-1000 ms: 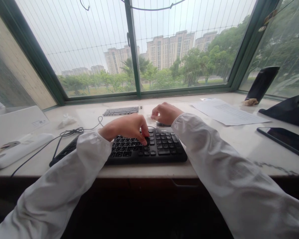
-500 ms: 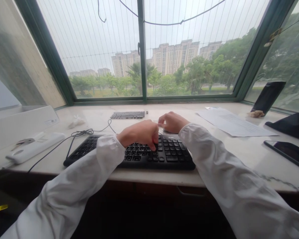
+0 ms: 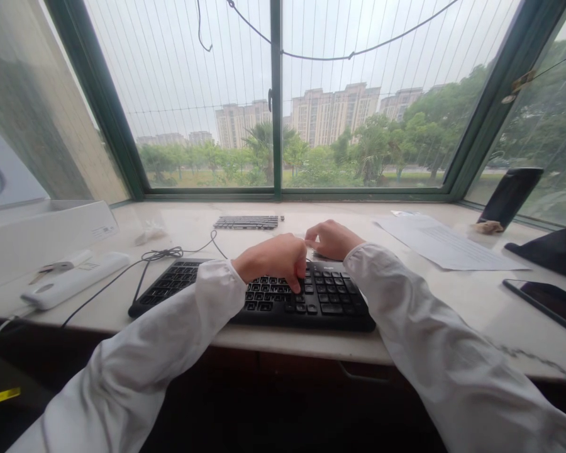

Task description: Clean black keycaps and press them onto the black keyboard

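A black wired keyboard [image 3: 179, 283] lies at the front of a pale stone window ledge [image 3: 453, 296]. My left hand [image 3: 273, 258] is bent over its right-middle keys, thumb and fingertips pinched down on one key. My right hand [image 3: 332, 239] rests just behind the keyboard's far right edge, fingers curled together over something small that I cannot make out. Both arms are in white sleeves.
A small slim keyboard [image 3: 248, 222] lies farther back. A white box [image 3: 42, 236], a white device [image 3: 70, 283] and a coiled cable [image 3: 160, 255] are at the left. At the right are printed papers [image 3: 446, 245], a flat phone [image 3: 544, 301], an upright dark phone [image 3: 509, 195] and the window frame.
The view has shifted, so everything sits lower and further right in the picture. Both hands keep their places on and behind the keyboard.
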{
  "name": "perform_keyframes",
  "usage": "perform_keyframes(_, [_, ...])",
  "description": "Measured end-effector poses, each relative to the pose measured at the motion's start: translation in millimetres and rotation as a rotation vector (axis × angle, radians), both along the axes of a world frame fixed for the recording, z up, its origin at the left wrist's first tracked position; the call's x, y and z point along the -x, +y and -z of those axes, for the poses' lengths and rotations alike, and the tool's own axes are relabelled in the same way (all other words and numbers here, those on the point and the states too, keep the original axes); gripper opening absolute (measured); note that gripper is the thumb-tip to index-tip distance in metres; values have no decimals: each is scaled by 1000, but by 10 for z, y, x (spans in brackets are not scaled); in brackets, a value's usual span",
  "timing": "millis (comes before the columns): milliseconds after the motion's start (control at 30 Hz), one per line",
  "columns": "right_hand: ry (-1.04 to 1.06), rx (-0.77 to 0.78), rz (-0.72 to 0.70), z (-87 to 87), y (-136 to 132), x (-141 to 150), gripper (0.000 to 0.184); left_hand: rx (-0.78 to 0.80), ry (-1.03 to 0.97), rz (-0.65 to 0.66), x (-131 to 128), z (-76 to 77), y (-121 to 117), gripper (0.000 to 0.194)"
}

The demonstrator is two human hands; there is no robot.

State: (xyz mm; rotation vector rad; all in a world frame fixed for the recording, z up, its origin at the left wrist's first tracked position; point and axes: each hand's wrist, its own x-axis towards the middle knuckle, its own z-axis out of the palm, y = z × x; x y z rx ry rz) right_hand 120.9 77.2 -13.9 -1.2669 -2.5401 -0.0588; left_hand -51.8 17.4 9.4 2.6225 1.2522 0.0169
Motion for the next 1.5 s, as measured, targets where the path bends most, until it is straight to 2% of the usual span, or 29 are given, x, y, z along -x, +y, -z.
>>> perform_keyframes(300, [-8, 11, 9, 4, 23, -16, 20, 49, -19, 40, 31, -7, 53, 32])
perform_keyframes(500, [-18, 6, 20, -21, 17, -50, 19, -1, -68, 1, 47, 55, 10, 32])
perform_keyframes(867, [-16, -20, 36, -59, 9, -94, 19, 74, -115, 16, 114, -6, -25, 26])
perform_keyframes(1133, [-45, -24, 28, -41, 33, -100, 20, 64, -142, -33, 101, 57, -21, 30])
perform_keyframes(1500, [-30, -44, 37, -66, 28, -120, 21, 157, -139, -16, 154, -30, 15, 36])
